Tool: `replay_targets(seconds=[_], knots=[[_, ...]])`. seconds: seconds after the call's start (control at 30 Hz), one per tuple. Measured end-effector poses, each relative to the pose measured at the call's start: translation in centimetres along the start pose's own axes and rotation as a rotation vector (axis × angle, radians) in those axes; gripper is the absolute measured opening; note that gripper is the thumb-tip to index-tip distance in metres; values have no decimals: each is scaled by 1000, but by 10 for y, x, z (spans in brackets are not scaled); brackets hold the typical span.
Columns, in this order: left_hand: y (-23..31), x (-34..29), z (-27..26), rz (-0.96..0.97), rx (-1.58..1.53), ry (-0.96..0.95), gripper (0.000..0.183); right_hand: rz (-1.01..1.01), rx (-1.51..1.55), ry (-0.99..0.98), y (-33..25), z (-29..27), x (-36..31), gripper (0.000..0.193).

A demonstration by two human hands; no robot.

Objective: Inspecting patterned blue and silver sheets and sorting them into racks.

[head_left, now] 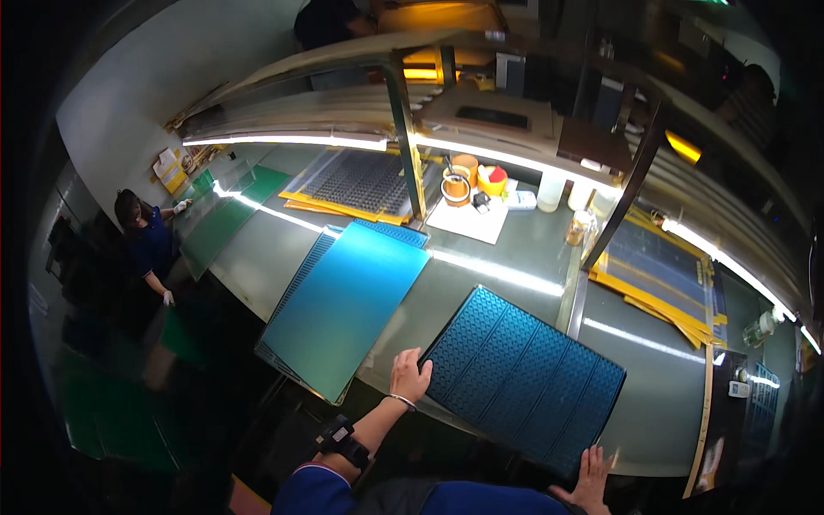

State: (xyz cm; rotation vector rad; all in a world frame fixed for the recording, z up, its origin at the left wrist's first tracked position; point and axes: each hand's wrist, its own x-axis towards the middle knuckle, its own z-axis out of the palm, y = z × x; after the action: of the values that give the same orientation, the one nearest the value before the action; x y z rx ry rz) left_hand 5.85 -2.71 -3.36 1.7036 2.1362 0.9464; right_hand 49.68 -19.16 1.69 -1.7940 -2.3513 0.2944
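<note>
A dark blue rectangular panel (524, 378) with rows of small raised patterns lies on the grey workbench in front of me, tilted to my view. My left hand (410, 375) rests at its left edge, thumb apart from the fingers and touching or nearly touching the rim. At the near right corner is my right hand (589, 479), fingers stretched and spread against the edge. Neither hand visibly wraps round the panel. Left of it, a smooth blue-green sheet (348, 300) lies on top of other patterned panels, overhanging the bench's front edge.
Framed dark screens with yellow borders lie at the back left (352, 184) and on the right (657, 275). Orange tubs, bottles and a white sheet (468, 221) stand beneath the lit shelf (515, 154). Metal posts rise from the bench. A gloved co-worker (150, 232) stands far left beside a green sheet.
</note>
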Motion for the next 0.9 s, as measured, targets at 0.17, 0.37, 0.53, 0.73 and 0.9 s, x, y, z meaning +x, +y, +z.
replay_targets(seconds=[0.17, 0.37, 0.53, 0.73, 0.9], knots=[[-1, -3, -21, -97, -148, -162, 38, -263, 1, 286, 29, 49, -26, 46], [-81, -26, -90, 74, 1, 38, 40, -388, 122, 363, 36, -10, 26, 19], [-147, -40, -145, 27, 345, 143, 60, -324, 542, 1031, 18, -131, 90, 21], [-144, -62, -126, -43, 440, 1, 66, 590, 141, 646, 107, -99, 206, 46], [-134, -102, -141, -32, 427, 46, 60, 838, -124, 188, 27, 44, 208, 71]])
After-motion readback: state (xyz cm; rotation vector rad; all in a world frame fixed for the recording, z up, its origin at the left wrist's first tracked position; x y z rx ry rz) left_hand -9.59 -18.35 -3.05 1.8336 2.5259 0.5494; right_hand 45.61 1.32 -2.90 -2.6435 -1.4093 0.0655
